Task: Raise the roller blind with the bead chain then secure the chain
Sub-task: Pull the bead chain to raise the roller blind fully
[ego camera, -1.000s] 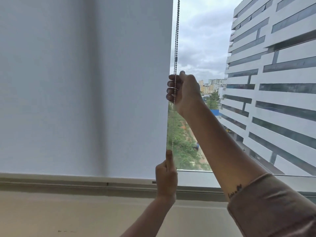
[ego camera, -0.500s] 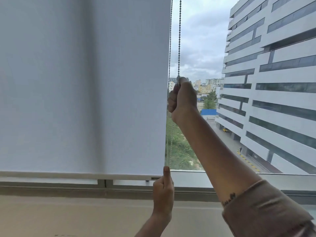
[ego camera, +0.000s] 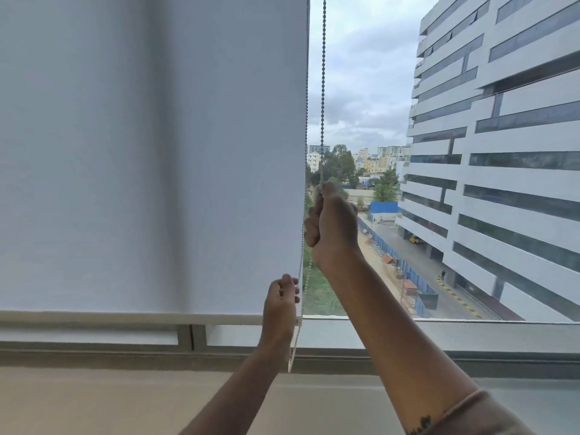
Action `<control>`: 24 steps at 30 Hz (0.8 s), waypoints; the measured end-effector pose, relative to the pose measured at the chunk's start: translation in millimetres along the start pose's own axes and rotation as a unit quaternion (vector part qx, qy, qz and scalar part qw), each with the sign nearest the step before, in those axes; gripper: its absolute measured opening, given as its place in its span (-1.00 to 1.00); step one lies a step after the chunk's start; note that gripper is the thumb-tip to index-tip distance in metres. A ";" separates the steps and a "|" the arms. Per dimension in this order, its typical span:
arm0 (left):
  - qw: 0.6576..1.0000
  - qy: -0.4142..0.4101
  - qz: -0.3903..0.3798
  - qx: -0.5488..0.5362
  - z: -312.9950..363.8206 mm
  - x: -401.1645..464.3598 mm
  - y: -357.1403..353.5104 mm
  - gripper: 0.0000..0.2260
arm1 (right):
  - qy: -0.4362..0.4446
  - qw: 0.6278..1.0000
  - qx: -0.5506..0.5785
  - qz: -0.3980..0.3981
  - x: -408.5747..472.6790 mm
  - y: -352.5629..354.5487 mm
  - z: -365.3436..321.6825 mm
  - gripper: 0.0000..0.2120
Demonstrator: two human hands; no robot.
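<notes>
The chain (ego camera: 322, 89) is held in the fisted right hand (ego camera: 331, 226) beside the blind (ego camera: 150, 152); its other strand is pinched by the left hand (ego camera: 281, 304) at the blind's bottom corner. If both strands are pulled together, the blind may be stalled, or beads may slip.

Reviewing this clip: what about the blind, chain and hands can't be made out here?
Head view only:
- Roller blind: its top and roller, cut off by the upper edge.
- Bead chain: the part inside the right hand, hidden by its fingers.
- Left hand: its hold on the chain, blurred.
- Any chain hook: not visible.
</notes>
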State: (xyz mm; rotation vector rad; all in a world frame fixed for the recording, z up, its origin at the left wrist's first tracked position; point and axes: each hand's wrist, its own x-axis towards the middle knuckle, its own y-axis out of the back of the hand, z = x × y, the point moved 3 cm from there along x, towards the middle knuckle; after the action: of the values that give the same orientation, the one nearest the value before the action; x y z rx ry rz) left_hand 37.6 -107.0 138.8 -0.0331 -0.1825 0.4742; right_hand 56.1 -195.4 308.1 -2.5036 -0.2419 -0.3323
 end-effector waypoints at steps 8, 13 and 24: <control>0.987 -0.159 -0.002 -0.036 145.0 38.0 2.7 -0.58 | -0.031 0.998 -0.032 0.034 -11.8 33.0 52.2 -0.52; 0.980 -0.174 -0.047 -0.082 209.7 45.7 -11.9 -0.51 | -0.049 0.996 -0.057 0.046 -21.5 55.1 89.0 -0.53; 0.974 -0.024 -0.120 -0.192 265.0 35.6 -34.0 -0.32 | -0.067 0.993 -0.091 0.035 -35.8 92.6 137.4 -0.47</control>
State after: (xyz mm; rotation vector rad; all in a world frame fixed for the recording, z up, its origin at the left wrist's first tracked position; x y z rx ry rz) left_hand 35.8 -123.8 407.8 -0.3758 -0.3201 0.1935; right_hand 69.7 -193.4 139.1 -2.7106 -0.1840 -0.1632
